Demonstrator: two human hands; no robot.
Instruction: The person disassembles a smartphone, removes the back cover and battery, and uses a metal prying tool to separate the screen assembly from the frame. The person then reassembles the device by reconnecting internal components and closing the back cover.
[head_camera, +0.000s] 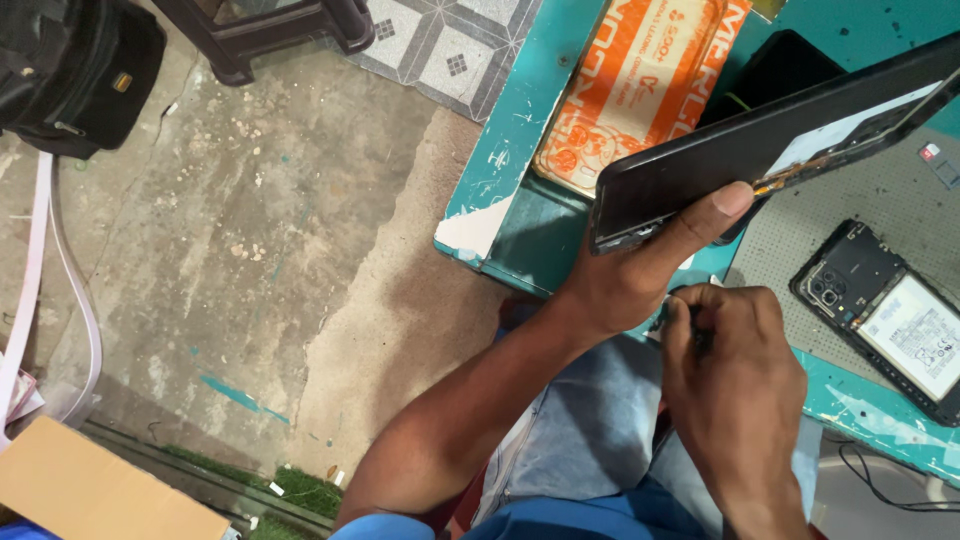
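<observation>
Teal-painted wooden workbench (520, 150), chipped at the corner, above a rough concrete floor (250, 220). Left hand (625, 280) grasps a flat black phone display panel (760, 140) by its lower edge, thumb pressed on the glass side, panel tilted and lifted off the bench; a thin orange flex ribbon (790, 180) shows at its edge just beside the thumb tip. Right hand (735, 385) is clenched around a small dark tool (690, 322), only the tip visible, over the lap and just below the bench edge; what kind of tool cannot be told. Risks, as judged: grip on the panel is at one end only, so a slip could drop it to the concrete; thumb pressure close to the ribbon could crease or tear it. On a grey perforated work mat (880, 200) lies an opened black phone body with exposed white battery (890, 315), near the bench edge and apart from both hands; a stray elbow could knock it. Orange printed flat package (640, 80) lies behind the panel, partly hidden by it. Black bag (70, 70), dark stool legs (270, 30), white cable strips (40, 290) and brown cardboard box (100, 490) sit on the floor, well apart.
</observation>
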